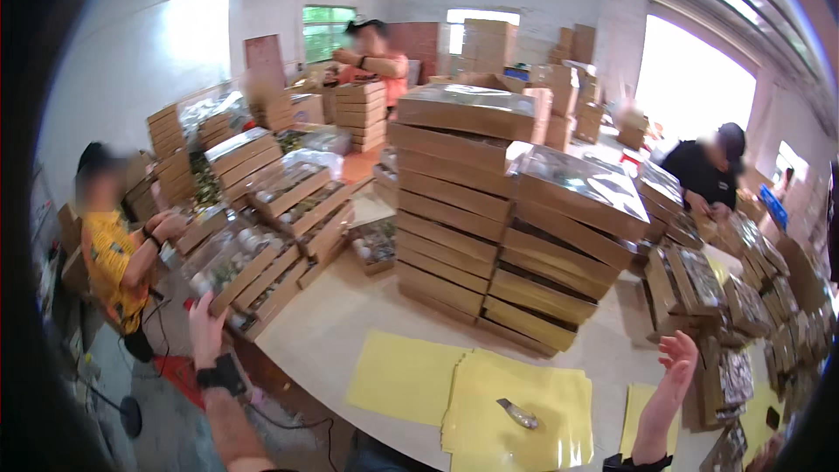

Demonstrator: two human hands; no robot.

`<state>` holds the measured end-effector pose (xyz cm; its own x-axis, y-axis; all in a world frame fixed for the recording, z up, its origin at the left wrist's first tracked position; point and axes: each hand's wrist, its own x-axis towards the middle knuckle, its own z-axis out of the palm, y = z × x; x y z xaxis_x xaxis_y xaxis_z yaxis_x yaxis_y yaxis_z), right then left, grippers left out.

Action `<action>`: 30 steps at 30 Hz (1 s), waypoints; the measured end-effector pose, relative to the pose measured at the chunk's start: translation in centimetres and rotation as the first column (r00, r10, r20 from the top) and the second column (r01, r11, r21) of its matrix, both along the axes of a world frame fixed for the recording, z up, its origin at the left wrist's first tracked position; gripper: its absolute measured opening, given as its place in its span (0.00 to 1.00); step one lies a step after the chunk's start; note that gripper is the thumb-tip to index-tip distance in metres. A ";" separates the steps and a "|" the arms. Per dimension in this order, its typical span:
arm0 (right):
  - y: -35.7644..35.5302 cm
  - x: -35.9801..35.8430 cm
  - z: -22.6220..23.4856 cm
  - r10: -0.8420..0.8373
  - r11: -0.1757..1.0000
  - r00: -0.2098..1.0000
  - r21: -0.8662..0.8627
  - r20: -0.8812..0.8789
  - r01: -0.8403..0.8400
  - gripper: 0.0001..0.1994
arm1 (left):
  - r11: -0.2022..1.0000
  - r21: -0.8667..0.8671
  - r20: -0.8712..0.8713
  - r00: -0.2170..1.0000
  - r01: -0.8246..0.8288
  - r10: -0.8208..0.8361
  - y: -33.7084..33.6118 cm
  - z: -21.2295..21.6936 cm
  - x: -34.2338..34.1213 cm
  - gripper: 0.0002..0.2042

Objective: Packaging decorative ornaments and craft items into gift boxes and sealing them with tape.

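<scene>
**Left hand at the leaning tray stack, right hand raised free**

The left hand (206, 325) reaches out to the low end of a slanting stack of flat cardboard trays (262, 253) at the left end of the tabletop (332, 332). The trays are shallow, brown-walled and covered with clear film, and small round items show through it. The fingers touch the corner of a lower tray; they look spread against its edge rather than wrapped around it, so this reads as a steadying touch or the start of a grip, not a firm hold. A dark band sits on that wrist.

The right hand (675, 367) is lifted over the right side of the tabletop, palm open, fingers loosely curved, gripping nothing. It hangs near a pile of smaller film-topped boxes (699, 284), apart from them.

Judging by this, the step in hand is taking a tray off the leaning stack. The next move would call for a real grip on the tray's edge, probably with the right hand coming across to support it, because the stack tilts and its neighbours could slide.

Near the person, yellow sheets (516, 406) lie on the tabletop, with a small grey tool (517, 413) on top of them. Behind rises a tall double stack of trays (507, 218). A person in a yellow shirt (114, 249) sits left, another in black (703, 177) works right, and a third (376, 57) stands at the back among cartons.
</scene>
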<state>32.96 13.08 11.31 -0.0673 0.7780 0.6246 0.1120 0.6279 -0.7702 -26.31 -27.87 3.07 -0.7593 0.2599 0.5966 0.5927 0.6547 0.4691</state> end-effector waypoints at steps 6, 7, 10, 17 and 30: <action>-3.6 -0.2 -0.7 0.146 0.981 0.968 0.097 0.202 -0.169 0.24 | 0.239 0.971 0.220 0.517 -0.029 -0.828 1.2 0.1 10.0 0.25; -3.9 0.0 -0.9 0.220 0.968 0.924 0.051 0.312 -0.247 0.19 | 0.227 0.974 0.204 0.415 0.006 -0.887 2.9 0.8 12.8 0.32; -5.1 -2.2 -0.4 0.593 0.799 0.685 -0.203 0.423 -0.566 0.29 | 0.417 0.906 0.398 0.192 0.072 -0.897 8.7 1.7 20.6 0.47; -8.1 -2.9 -4.6 0.462 0.616 0.792 -0.497 -0.400 -0.611 0.23 | 0.405 0.912 0.393 -0.413 0.062 -0.822 17.2 -4.0 33.3 0.38; -11.7 2.1 -10.6 0.635 0.488 0.665 -0.462 -0.394 -0.740 0.43 | 0.368 0.887 0.448 -0.329 0.278 -0.831 18.3 -1.8 34.3 0.35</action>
